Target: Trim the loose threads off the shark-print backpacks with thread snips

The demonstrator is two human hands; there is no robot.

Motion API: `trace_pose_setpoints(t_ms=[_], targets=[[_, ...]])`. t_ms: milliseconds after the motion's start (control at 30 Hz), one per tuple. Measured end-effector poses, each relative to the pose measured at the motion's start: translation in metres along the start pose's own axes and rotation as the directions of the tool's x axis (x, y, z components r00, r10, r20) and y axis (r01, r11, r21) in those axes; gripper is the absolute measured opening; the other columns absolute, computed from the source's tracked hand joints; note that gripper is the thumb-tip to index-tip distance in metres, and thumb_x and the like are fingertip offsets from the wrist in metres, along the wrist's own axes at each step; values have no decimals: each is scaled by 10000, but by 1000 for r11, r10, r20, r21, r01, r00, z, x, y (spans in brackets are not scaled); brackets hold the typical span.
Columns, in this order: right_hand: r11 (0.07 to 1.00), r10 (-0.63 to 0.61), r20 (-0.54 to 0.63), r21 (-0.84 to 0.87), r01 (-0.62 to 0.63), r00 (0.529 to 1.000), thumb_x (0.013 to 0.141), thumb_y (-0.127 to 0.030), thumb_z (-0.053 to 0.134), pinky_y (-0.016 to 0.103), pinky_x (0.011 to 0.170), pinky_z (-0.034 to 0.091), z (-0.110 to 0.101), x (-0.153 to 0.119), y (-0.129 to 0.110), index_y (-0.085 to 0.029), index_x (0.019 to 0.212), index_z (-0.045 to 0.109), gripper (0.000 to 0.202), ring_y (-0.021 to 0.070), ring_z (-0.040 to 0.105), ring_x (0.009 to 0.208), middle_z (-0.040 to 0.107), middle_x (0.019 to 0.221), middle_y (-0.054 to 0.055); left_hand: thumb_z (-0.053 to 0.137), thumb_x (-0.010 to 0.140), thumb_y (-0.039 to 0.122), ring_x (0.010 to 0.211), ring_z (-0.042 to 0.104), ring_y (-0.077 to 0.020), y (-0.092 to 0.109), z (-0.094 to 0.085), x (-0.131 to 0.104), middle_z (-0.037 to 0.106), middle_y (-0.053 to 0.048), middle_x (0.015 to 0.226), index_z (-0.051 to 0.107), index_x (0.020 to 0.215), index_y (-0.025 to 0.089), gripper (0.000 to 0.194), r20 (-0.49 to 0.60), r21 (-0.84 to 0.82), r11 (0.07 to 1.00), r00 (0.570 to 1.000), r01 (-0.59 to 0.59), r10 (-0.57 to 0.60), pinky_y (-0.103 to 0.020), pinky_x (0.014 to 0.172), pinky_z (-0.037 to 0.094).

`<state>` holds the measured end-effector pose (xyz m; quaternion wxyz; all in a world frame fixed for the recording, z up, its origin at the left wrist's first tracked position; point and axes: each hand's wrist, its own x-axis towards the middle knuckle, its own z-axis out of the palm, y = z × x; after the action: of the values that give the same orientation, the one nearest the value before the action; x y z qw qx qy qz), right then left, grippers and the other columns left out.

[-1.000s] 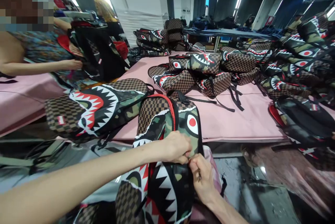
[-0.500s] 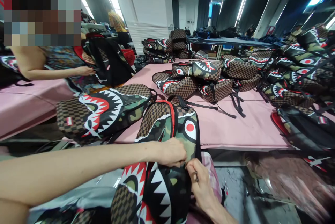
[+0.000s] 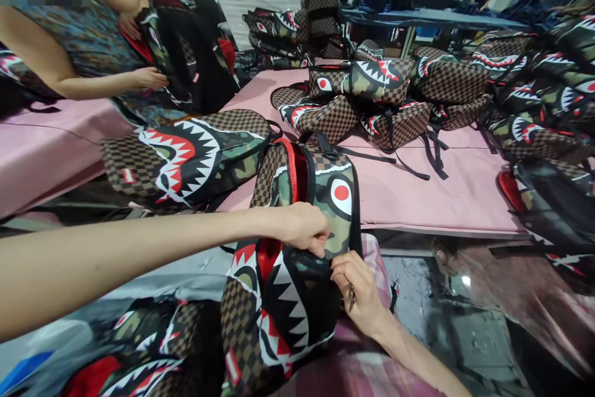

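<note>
A shark-print backpack [image 3: 288, 304] with checkered and camouflage panels stands upright against the table edge, its red-lined main zip partly open. My left hand [image 3: 304, 226] reaches across its front, fingers curled and pinched on the material just below the red-and-white eye. At the right side of the bag, my right hand [image 3: 356, 285] is closed on its edge, with a small dark metal tool lying in the palm. The two hands are a short way apart. What exactly each fingertip pinches is too small to tell.
Another shark backpack [image 3: 186, 158] lies on the pink table [image 3: 395, 199] at the left. More backpacks [image 3: 362, 81] are piled behind and at the right. Below left are further bags [image 3: 153, 335]. Across the table, a person [image 3: 79, 44] handles a black backpack [image 3: 199, 56].
The view has tilted down, so the table sits higher in the picture. The backpack's top gapes wider and shows more red lining. Both hands remain at its front and side.
</note>
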<state>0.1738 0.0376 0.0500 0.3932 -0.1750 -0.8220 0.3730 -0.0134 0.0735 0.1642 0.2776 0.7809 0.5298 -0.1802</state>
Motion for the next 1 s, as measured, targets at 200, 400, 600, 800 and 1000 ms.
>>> trace_pose_setpoints(t_ms=[200,400,600,800,1000], targets=[[1000,-23,15,-10,23,1000,865,-73,365,283,665,394,0,5,-3,-182,767,467,179,149,486,766,541,798,49,739,605,378,610,541,-140,16,-6,-1,631,25,676,664,757,259,207,156,159,987,988,-13,-12,-226,505,287],[999,-40,53,-2,40,998,855,-64,349,282,643,380,-1,8,-7,-187,745,462,200,145,465,732,528,777,40,816,449,331,470,425,-125,17,-7,3,484,56,479,608,587,226,270,270,118,993,963,-17,-16,-231,482,296],[1000,-5,127,-17,8,992,792,-22,345,293,650,361,0,11,-3,-193,747,455,209,156,446,740,504,780,35,813,437,268,453,415,-128,7,0,-4,444,71,437,593,562,228,257,123,50,999,992,16,-22,-235,500,317],[999,-54,185,4,54,981,752,2,343,294,660,360,2,15,-8,-192,769,470,233,160,458,763,516,802,40,718,534,177,480,474,-126,-10,-2,8,549,34,484,617,501,206,111,387,-244,963,922,118,-16,-246,540,388],[991,-118,277,90,96,954,676,-26,422,274,646,368,5,15,-20,-198,789,469,210,145,448,740,508,806,24,751,445,129,409,558,-188,-29,21,20,597,-37,428,661,444,196,113,582,-409,900,802,149,131,-250,384,406]])
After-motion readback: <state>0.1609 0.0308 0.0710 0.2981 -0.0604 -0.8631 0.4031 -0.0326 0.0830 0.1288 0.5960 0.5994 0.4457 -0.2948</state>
